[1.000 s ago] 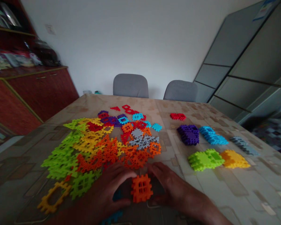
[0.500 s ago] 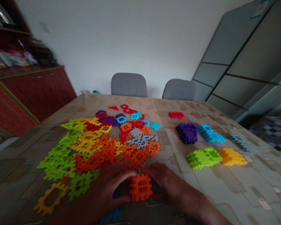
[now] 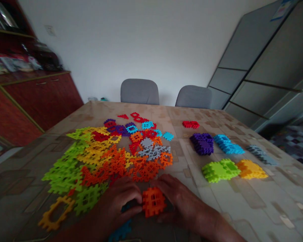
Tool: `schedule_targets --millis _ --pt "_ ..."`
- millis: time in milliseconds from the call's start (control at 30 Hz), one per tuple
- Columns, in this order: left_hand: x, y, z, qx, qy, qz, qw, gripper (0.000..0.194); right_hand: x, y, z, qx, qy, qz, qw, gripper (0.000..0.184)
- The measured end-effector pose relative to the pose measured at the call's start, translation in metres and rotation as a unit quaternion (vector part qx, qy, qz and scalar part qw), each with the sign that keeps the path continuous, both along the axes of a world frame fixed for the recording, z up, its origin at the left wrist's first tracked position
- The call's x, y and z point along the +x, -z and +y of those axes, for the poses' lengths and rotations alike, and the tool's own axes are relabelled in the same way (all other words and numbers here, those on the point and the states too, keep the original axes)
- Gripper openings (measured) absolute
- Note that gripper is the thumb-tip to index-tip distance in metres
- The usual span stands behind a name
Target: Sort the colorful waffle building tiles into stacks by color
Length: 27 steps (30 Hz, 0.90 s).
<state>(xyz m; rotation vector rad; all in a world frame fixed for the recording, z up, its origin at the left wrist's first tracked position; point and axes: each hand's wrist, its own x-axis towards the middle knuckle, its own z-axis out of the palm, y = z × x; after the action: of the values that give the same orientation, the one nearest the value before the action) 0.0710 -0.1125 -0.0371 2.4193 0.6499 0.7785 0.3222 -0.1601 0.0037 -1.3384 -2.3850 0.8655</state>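
Note:
Close to the table's front edge I hold a small stack of orange interlocking plastic tiles (image 3: 154, 202), notched along the edges, with a window grid on top. My left hand (image 3: 123, 198) grips the stack's left edge between thumb and fingers. Around its right and far edges curls my right hand (image 3: 179, 195), with fingertips at the upper corner. Part of a blue tile (image 3: 121, 232) shows beneath my left hand, mostly covered. Just beyond my hands lie loose orange tiles (image 3: 147, 170) in a heap.
Left of centre spread loose green tiles (image 3: 63, 173), yellow tiles (image 3: 93, 153) and grey tiles (image 3: 154, 152). On the right stand a purple stack (image 3: 202, 144), a blue stack (image 3: 228, 144), a green stack (image 3: 221, 170), a yellow stack (image 3: 251, 169), a grey row (image 3: 261, 154) and red tiles (image 3: 191, 124).
The orange stack has turned slightly and shifted a little right between my hands. My left fingers have closed in against its left edge.

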Motion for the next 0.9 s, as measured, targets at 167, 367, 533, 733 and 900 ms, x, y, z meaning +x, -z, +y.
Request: schedule_targets --millis 167,367,533,733,900 --pt "0.0 -0.003 -0.001 -0.005 0.001 0.007 1.0 0.021 -0.001 0.001 0.002 0.03 0.006 0.01 0.999 0.076" --pt "0.003 0.0 -0.003 -0.003 -0.004 0.005 1.0 0.025 -0.006 0.005 0.002 0.05 -0.002 0.019 0.999 0.07" --pt "0.002 0.002 -0.005 -0.038 -0.014 0.038 0.998 0.013 -0.01 0.007 0.0 0.045 0.012 0.025 0.999 0.067" --pt "-0.004 -0.001 -0.012 -0.021 -0.081 0.044 0.996 0.017 -0.006 0.005 0.002 0.014 0.014 -0.033 0.999 0.098" --pt "-0.005 0.014 -0.015 -0.009 -0.11 0.03 0.993 0.034 -0.007 0.013 0.003 -0.005 -0.001 -0.036 0.999 0.102"
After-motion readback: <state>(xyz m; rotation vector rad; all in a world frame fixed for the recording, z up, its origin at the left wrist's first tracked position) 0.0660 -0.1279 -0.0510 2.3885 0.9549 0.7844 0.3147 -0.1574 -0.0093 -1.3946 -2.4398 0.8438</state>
